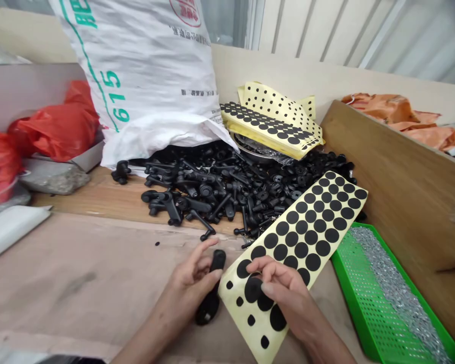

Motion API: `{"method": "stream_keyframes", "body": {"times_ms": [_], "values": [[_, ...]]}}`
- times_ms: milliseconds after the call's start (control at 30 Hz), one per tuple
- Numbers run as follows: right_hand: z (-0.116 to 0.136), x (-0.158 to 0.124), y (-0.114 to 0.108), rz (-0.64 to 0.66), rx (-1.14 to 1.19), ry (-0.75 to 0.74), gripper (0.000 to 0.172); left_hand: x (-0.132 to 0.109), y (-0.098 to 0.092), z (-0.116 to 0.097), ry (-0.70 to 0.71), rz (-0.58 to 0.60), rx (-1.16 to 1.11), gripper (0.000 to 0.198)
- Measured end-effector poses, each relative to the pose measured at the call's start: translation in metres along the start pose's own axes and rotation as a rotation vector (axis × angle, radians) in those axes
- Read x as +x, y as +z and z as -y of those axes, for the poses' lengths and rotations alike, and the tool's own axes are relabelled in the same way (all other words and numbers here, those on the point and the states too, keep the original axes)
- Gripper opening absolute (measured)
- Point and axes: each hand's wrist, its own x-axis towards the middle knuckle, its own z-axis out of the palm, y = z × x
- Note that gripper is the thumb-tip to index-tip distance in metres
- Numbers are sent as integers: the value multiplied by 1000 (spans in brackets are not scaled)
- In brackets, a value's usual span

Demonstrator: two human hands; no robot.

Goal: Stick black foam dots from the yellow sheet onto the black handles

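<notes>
My left hand (193, 283) is closed around a long black plastic part (209, 304), with its wide rounded end toward me and its narrower end sticking up past the thumb. In my right hand (288, 293), thumb and fingertips pinch the edge of a black round sticker (253, 289). Beneath that hand, a pale yellow sheet (256, 332) slants up to the right, carrying rows of large black discs and a few small dots near its lower corner. The sheet's upper end lies against a heap of black plastic parts (197, 189).
A white woven sack (155, 65) stands behind the heap. More sticker sheets (273, 126) are stacked on a bowl at the back. On the right, a green basket (358, 298) holds small shiny metal pieces beside a wooden board (394, 192). Red bags (56, 126) sit at left.
</notes>
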Motion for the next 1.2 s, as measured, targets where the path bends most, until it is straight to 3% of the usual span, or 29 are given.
{"method": "stream_keyframes", "body": {"times_ms": [200, 367, 467, 600, 700, 800, 900, 1033, 1200], "values": [[1, -1, 0, -7, 36, -22, 13, -10, 12, 17, 283, 170, 495, 68], [3, 0, 1, -11, 64, -8, 13, -24, 14, 41, 486, 141, 686, 83], [4, 0, 1, -25, 53, -1, 13, -30, 11, 43, 552, 86, 736, 70], [4, 0, 2, -12, 89, 6, 13, -33, 0, 29, 479, 57, 673, 43], [4, -1, 3, 25, 122, 16, 12, -27, -3, 17, 325, -12, 481, 38], [2, -2, 3, 53, 137, 24, 12, -17, 4, 12, 206, -125, 238, 38], [1, -2, 2, 91, 135, 31, 12, -6, 16, 8, 195, -209, 58, 35], [4, -3, 0, 102, 160, 5, 13, 5, 13, -4, 230, -143, 34, 23], [6, -5, -3, 74, 215, -34, 11, 10, -1, -23, 260, -51, 255, 42]]}}
